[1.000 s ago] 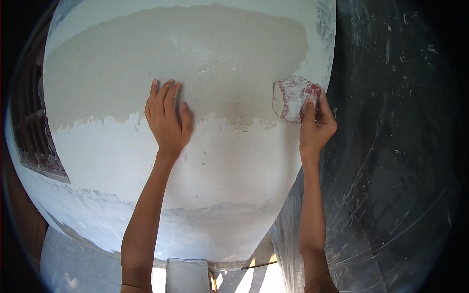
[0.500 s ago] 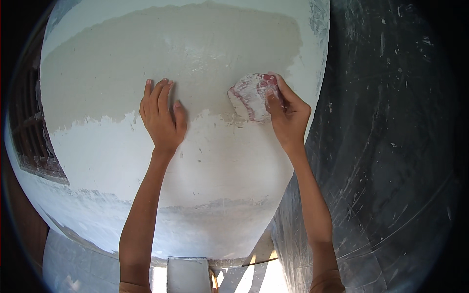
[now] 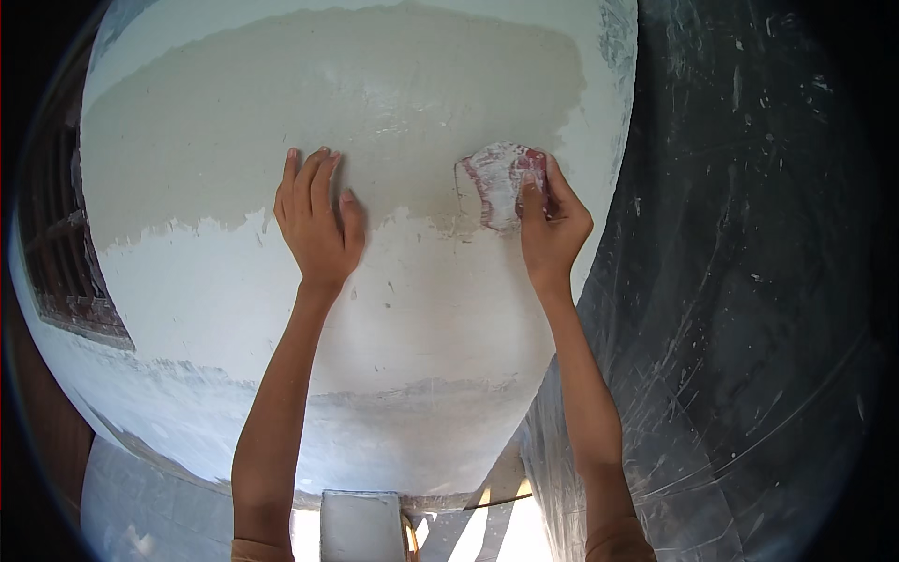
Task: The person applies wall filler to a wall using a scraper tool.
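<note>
Two bare hands up on a plastered wall.
Left hand pressed flat, fingers together and extended, gripping nothing. Right hand raised at the right, fingers clamped on a reddish sanding pad against the grey patch's lower edge. Pad's underside hidden; plastic sheet at right, blurry behind its folds.

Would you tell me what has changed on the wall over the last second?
The right hand, pressing the dusty sanding pad to the wall, slid left along the edge of the grey patch, then back part of the way to the right. It kept its hold throughout. The left hand stayed flat on the wall in the same spot.
</note>
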The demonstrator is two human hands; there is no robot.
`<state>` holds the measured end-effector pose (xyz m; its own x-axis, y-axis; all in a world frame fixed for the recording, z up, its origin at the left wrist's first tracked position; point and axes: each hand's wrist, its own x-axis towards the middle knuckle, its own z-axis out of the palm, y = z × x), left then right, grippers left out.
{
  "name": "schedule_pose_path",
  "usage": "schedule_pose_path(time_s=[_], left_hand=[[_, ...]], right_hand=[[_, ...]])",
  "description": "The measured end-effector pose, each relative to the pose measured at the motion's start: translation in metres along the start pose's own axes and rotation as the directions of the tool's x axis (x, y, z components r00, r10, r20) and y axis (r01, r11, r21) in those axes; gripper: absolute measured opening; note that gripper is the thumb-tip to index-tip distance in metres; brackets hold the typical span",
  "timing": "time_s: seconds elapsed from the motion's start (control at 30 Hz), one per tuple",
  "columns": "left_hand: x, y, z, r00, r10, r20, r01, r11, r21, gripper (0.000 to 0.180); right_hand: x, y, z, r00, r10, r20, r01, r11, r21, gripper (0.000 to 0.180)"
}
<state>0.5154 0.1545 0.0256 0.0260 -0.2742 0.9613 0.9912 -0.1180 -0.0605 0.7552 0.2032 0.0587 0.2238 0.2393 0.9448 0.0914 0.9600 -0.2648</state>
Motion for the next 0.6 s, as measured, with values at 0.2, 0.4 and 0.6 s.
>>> schedule_pose_path(time_s=[0.2, 0.4, 0.6], left_hand=[[0.001, 0.002, 0.001, 1.000, -0.002, -0.014, 0.002, 1.000, -0.002, 0.040], [0.001, 0.000, 0.001, 1.000, 0.004, -0.013, -0.004, 1.000, -0.020, 0.039], [0.000, 0.003, 0.003, 1.000, 0.004, 0.000, -0.004, 1.000, -0.017, 0.040]], right_hand=[[-0.002, -0.010, -0.005, 0.952, 0.111, -0.286, -0.050, 0.975, 0.215, 0.038], [-0.004, 0.007, -0.006, 0.975, 0.144, -0.169, -0.128, 0.987, 0.100, 0.038], [-0.009, -0.008, -0.007, 0.968, 0.128, -0.214, -0.064, 0.956, 0.285, 0.039]])
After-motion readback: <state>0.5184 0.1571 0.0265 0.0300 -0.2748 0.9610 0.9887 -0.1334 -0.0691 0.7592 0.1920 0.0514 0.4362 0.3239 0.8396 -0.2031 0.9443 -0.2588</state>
